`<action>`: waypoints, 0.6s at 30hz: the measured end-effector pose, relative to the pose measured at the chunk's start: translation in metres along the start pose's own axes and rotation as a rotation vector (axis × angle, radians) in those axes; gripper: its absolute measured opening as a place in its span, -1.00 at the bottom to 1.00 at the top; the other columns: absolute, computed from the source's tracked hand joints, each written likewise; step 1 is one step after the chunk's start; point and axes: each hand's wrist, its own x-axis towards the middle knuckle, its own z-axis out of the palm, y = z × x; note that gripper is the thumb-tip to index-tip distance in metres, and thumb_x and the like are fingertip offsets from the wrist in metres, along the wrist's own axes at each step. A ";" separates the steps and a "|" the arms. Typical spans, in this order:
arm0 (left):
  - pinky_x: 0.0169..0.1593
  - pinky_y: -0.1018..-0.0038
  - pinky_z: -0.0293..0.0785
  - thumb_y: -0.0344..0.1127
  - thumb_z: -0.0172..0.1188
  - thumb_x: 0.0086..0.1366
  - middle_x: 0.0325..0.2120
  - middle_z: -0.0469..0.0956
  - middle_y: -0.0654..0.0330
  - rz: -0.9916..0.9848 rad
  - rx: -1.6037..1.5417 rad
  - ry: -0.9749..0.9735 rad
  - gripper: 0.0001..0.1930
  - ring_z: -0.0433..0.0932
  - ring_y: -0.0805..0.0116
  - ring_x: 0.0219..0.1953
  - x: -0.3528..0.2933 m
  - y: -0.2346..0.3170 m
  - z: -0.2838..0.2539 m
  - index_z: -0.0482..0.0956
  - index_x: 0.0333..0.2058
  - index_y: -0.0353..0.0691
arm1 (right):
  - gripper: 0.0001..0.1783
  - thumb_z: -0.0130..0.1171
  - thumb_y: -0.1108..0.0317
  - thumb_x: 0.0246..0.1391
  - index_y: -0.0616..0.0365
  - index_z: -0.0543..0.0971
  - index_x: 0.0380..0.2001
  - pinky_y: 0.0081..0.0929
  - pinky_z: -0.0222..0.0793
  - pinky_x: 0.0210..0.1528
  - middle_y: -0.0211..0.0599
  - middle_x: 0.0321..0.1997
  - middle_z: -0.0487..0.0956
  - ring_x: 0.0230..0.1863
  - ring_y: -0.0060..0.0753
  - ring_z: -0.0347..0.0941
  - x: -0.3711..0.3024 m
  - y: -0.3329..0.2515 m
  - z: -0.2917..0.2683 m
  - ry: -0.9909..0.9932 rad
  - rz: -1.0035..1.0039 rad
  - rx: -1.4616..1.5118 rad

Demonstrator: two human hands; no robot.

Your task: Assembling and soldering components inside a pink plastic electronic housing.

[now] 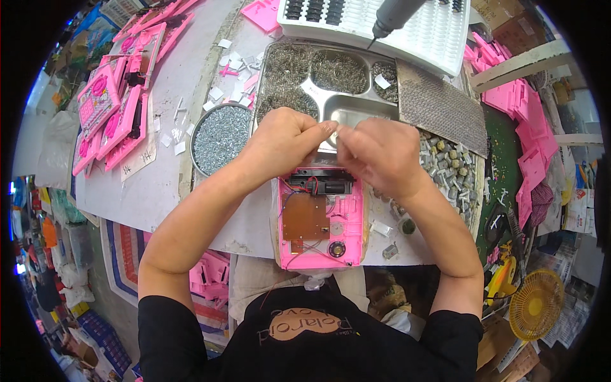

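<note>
My left hand (285,141) and my right hand (385,153) meet above the front of a divided metal tray (326,95). The fingers of both are closed, with the thumbs close together. Anything pinched between them is too small or hidden to name. Small metal springs (340,71) fill several of the tray's compartments. Just below my hands lies an open pink plastic housing (349,224), its inside facing up. It carries a brown circuit board (305,216), thin wires, a black part along its far end and a round black part (337,249) at its near right.
Left of the tray stands a round tin of screws (221,139). Small metal cylinders (449,175) lie at the right beside a textured mat (442,105). A powered screwdriver (393,18) hangs above a white rack (375,38). Pink housings (118,121) are piled at the left.
</note>
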 end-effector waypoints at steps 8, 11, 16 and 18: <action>-0.47 0.59 0.26 -0.38 0.42 0.26 -0.70 0.41 0.36 0.178 0.094 0.200 -0.48 0.33 0.66 -0.57 -0.023 0.006 -0.018 0.18 -0.66 -0.15 | -0.77 0.25 0.12 0.18 0.02 0.67 -0.25 -0.07 0.51 -0.24 -0.18 -0.38 0.69 -0.32 0.01 0.64 0.001 0.020 0.014 -0.681 0.570 -0.055; -0.46 0.59 0.25 -0.44 0.46 0.20 -0.65 0.43 0.37 0.216 -0.038 0.073 -0.51 0.33 0.65 -0.54 -0.045 0.008 -0.011 0.20 -0.61 -0.16 | -0.75 0.24 0.12 0.21 0.06 0.70 -0.27 -0.13 0.52 -0.23 -0.12 -0.34 0.71 -0.30 0.02 0.64 -0.001 0.016 0.005 -0.615 0.528 -0.098; -0.48 0.56 0.29 -0.40 0.48 0.21 -0.64 0.41 0.36 0.184 -0.123 -0.084 -0.60 0.34 0.63 -0.55 -0.106 0.011 0.012 0.32 -0.54 -0.23 | -0.90 0.30 0.34 0.19 0.11 0.71 -0.30 -0.33 0.47 -0.40 -0.17 -0.42 0.68 -0.46 -0.16 0.62 -0.027 -0.047 -0.031 -0.046 0.602 0.349; -0.51 0.58 0.29 -0.37 0.46 0.25 -0.65 0.41 0.35 0.108 -0.281 -0.204 -0.65 0.37 0.64 -0.58 -0.128 0.016 0.030 0.39 -0.48 -0.25 | -0.87 0.35 0.38 0.16 0.14 0.72 -0.23 -0.43 0.43 -0.44 -0.22 -0.45 0.67 -0.51 -0.28 0.58 -0.039 -0.087 -0.046 0.034 0.626 0.473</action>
